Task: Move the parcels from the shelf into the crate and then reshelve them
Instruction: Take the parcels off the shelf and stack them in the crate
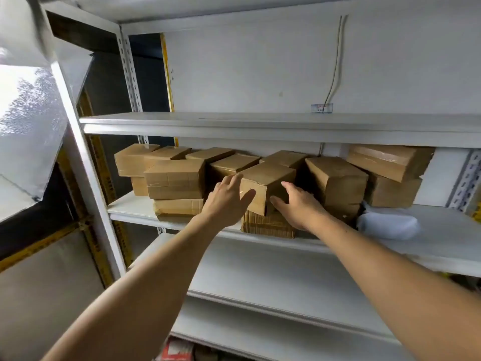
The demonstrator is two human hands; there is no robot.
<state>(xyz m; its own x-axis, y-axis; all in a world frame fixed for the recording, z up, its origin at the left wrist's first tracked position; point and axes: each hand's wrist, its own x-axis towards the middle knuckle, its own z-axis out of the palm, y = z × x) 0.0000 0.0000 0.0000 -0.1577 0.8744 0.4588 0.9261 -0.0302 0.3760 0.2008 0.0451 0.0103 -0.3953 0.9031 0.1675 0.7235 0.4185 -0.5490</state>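
The middle shelf of the white rack was crowded with brown cardboard parcels, some stacked and tilted against each other, and a white plastic bag lay at the right. The centre parcel, taped and slightly dented, sat tilted on a stack of flat cardboard, with boxes close on both sides. The left hand and the right hand were spread wide on either side of it; probably touching, but I cannot tell.

Head-worn view, close, facing the shelf
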